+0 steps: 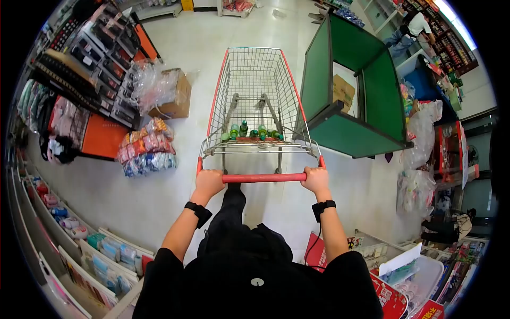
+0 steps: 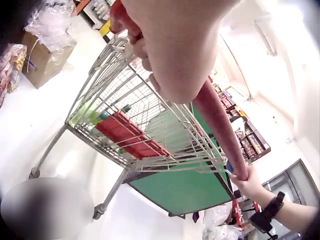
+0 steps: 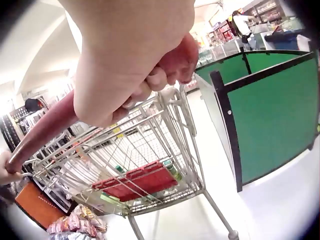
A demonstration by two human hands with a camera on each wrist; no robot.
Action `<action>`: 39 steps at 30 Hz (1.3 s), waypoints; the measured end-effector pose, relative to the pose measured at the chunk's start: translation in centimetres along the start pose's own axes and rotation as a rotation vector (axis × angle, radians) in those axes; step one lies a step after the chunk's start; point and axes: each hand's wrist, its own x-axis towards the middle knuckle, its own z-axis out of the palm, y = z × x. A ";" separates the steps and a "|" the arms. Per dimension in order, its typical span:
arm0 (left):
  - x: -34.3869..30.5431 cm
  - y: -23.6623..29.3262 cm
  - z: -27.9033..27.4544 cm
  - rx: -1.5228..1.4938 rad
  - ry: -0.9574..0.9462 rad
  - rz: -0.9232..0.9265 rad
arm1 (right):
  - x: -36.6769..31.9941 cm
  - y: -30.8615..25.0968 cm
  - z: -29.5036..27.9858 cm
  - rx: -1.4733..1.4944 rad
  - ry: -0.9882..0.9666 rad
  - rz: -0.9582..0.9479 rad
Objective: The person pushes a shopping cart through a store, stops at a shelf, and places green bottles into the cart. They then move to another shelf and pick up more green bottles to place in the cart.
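In the head view a wire shopping cart (image 1: pixel 254 95) with red edges stands straight ahead. My left hand (image 1: pixel 209 184) grips the left end of its red handlebar (image 1: pixel 264 178), and my right hand (image 1: pixel 316 179) grips the right end. Fingers wrap round the bar in the left wrist view, where the left hand (image 2: pixel 172 50) fills the top. The right hand (image 3: pixel 130 60) is likewise curled round it in the right wrist view. Several green bottles (image 1: pixel 262 132) are in the cart's near end, one upright, behind a red panel (image 3: pixel 135 181).
Close on the cart's right stands a large green-walled bin (image 1: pixel 366 127) with dark edges. To the left are a cardboard box (image 1: pixel 175 93), stacked packets (image 1: pixel 147 149) on the floor and a shelf rack (image 1: pixel 101 69). A person (image 1: pixel 411 32) stands at the far right.
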 end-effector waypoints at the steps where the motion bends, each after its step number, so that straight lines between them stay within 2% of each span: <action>1: 2.0 -0.8 -0.3 -0.002 -0.017 0.003 | 1.7 0.5 0.0 -0.003 -0.002 0.007; 10: 20.8 -7.7 -2.6 0.058 -0.096 0.025 | 18.2 4.2 0.9 0.012 0.010 0.040; 15: 31.3 -10.9 -3.2 0.089 -0.033 0.059 | 27.6 7.3 1.4 0.057 0.075 0.030; 19: 39.4 -13.1 -3.7 0.118 -0.041 0.062 | 35.3 9.9 1.2 0.081 0.046 0.054; 28: 57.7 -15.5 -5.3 0.160 -0.098 0.049 | 50.9 17.8 1.8 0.088 0.065 0.077; 32: 66.0 -16.6 -5.6 0.169 -0.094 0.060 | 57.9 21.3 1.4 0.057 -0.006 0.116; 36: 75.4 -17.5 -6.2 0.113 -0.047 0.091 | 65.5 25.5 2.3 0.042 0.032 0.126; 39: 82.8 -17.7 -6.7 0.082 -0.045 0.112 | 71.6 29.4 2.2 0.019 -0.013 0.148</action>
